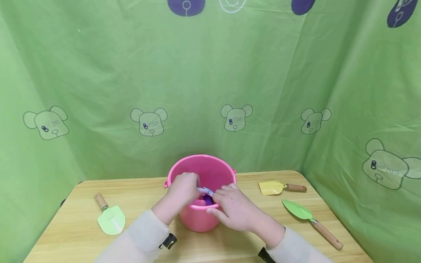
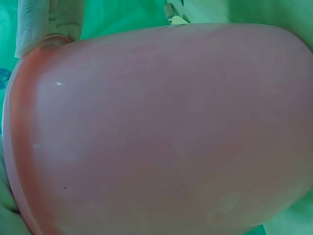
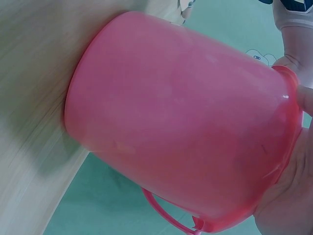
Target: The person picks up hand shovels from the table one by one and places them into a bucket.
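A pink bucket [image 1: 198,219] stands upright on the table. My left hand [image 1: 183,187] reaches over its left side with curled fingers, pinching a pale blue-and-white piece [image 1: 205,190] inside the opening; what kind of thing it is cannot be made out. At the front right of the rim, my right hand [image 1: 235,208] lies with its thumb outside and its curled fingers inside, close to that same piece. Beneath the fingers a dark purple thing [image 1: 208,199] shows in part. Both wrist views are mostly filled by the bucket's outer wall [image 2: 161,127], [image 3: 181,112].
On the wooden table [image 1: 148,197], a light green hand shovel [image 1: 112,220] lies at the left. A yellow hand shovel [image 1: 271,187] and a green pointed trowel [image 1: 297,210] lie at the right. Green curtains [image 1: 197,73] surround the table.
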The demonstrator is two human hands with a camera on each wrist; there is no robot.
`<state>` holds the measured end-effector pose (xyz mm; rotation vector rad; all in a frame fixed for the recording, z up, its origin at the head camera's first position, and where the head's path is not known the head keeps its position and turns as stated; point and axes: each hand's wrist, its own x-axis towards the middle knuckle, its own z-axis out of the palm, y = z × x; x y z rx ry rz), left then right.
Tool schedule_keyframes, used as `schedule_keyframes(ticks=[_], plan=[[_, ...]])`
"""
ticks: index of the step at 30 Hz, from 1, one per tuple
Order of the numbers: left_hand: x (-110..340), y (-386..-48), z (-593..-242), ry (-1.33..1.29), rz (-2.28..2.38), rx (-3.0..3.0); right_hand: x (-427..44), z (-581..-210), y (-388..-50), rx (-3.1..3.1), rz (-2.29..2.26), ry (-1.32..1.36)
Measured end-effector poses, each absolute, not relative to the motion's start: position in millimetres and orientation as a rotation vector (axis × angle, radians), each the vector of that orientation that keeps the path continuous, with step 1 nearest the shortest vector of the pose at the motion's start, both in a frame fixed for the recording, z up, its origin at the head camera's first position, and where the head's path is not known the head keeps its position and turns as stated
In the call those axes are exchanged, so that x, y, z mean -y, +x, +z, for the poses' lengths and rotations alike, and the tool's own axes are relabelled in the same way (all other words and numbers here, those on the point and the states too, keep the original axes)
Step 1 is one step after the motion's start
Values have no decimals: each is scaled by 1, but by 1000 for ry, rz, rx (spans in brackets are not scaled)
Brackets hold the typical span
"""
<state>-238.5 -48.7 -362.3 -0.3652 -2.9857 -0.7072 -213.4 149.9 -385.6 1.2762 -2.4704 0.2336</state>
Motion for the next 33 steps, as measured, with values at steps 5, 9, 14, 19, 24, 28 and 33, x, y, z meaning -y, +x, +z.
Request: schedule_keyframes(ticks=[5, 9, 14, 19, 24, 28, 33], plan=[[49, -238, -362, -369, -685, 3006, -150, -386, -214, 2459, 235, 1277], [48, -238, -362, -388, -661, 3016, -150, -385, -214, 2457, 238, 1277], [46, -239, -361, -418, -629, 3042, -150, -385, -214, 2460, 239, 1273], [45, -239, -362, -428, -600, 3060, -151, -386, -214, 2462, 230, 1270], [44, -238, -362, -421, -614, 3072, -150, -386, -214, 2467, 237, 1267], [44, -237, -361, -418, -625, 3086, -150, -386, -214, 2470, 236, 1266], [44, -236, -360, -430, -595, 3096, -150, -386, -213, 2473, 234, 1263]])
